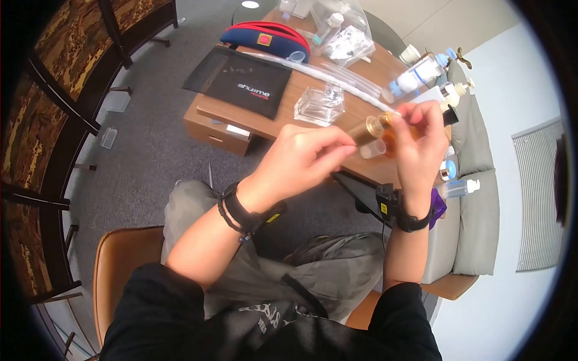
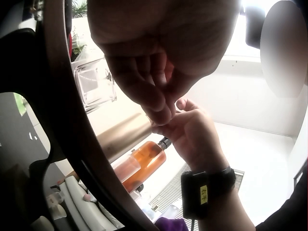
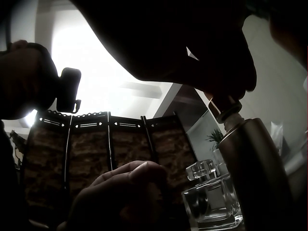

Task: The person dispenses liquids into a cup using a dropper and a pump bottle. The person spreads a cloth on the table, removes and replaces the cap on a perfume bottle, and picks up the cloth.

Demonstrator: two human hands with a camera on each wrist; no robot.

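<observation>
The fingers of my right hand [image 1: 418, 135] pinch a gold pump head [image 3: 225, 107] at the top of a slim gold bottle [image 3: 255, 163]. A pale neck shows between the pump's collar and the bottle's shoulder. My left hand [image 1: 301, 157] is beside the bottle, its thumb and finger meeting at the tips; no thing shows between them. In the right wrist view the left hand [image 3: 120, 192] is apart from the bottle. A translucent cap [image 1: 373, 148] and an amber bottle [image 2: 149, 158] with a dark pump are close by the gold one.
On the wooden table are a glass perfume bottle [image 1: 319, 107], a black mesh pouch [image 1: 238, 81], a navy and red case [image 1: 265, 39] and a clear bag [image 1: 343, 36] with bottles. Several pump bottles, one blue and clear [image 1: 421, 75], line the right side by the sofa [image 1: 472, 222].
</observation>
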